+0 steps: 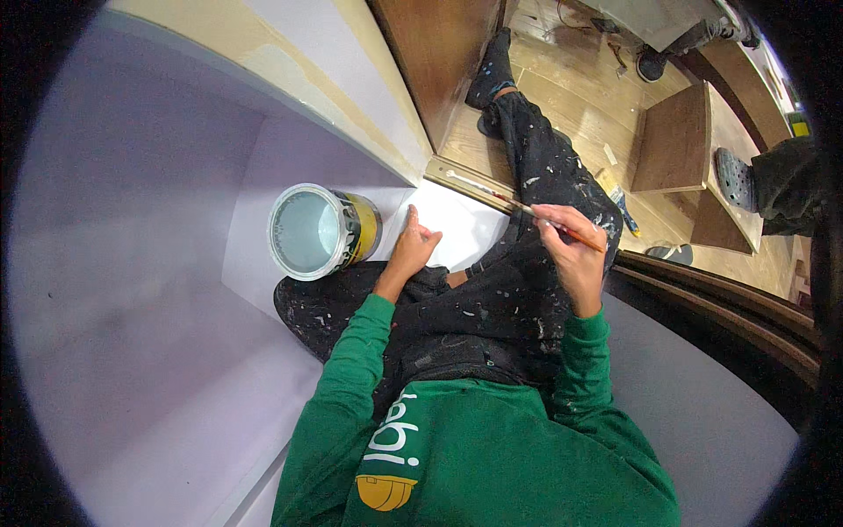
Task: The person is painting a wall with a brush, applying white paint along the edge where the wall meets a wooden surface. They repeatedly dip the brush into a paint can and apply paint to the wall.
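In my right hand [575, 253] is a thin paintbrush [502, 198], pinched by its reddish handle. Its white-coated tip points up and left, over the metal track [474, 181]. My left hand [411, 249] has its index finger stretched and its thumb apart, with nothing held. That fingertip is at the white surface close to the foot of the lilac wall; whether it touches cannot be told. Left of this hand, a paint can [366, 230] with a yellow and black label leans toward me, by my bent knee. Pale paint [307, 228] shows inside it.
Lilac panels [140, 220] enclose my left side. A brown wooden panel [443, 61] stands ahead. On the wood-look floor [580, 75] to the right lie a wide brush [629, 215] and a sandal [671, 254], near a wooden box [672, 140]. Another person's dark clog [736, 179] is beside it.
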Available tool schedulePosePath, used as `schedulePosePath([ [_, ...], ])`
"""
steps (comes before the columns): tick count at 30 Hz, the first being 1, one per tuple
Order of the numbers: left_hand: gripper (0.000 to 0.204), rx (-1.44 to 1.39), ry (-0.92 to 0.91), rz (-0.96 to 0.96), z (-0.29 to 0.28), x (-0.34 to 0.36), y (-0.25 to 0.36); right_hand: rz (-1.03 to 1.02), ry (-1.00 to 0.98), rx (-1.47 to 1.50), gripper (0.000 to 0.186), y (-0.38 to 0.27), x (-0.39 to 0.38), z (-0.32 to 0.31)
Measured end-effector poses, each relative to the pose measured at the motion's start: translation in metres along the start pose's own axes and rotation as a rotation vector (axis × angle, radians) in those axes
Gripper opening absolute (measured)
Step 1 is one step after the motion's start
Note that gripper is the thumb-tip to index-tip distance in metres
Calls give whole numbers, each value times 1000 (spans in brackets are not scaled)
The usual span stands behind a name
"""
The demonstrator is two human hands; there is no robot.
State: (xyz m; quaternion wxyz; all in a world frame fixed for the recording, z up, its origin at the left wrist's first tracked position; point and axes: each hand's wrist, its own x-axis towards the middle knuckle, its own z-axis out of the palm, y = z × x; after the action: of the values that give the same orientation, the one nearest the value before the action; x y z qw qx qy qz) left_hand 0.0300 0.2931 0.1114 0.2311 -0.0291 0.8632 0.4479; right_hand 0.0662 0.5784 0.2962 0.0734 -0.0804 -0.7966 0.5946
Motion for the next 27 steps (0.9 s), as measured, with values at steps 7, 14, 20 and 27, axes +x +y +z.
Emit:
schedulePosePath([
  [7,113,-398,27,-155,37,43,17,42,42,66,19,14,-8,-20],
  [14,114,-786,205,-176,53,48,45,35,93,120,19,16,-3,-30],
  [20,61,-1094,496,-146,38,25,29,99,127,270,19,18,-7,-38],
  [27,39,-1006,459,-14,27,-9,44,168,265,573,21,42,-9,-50],
])
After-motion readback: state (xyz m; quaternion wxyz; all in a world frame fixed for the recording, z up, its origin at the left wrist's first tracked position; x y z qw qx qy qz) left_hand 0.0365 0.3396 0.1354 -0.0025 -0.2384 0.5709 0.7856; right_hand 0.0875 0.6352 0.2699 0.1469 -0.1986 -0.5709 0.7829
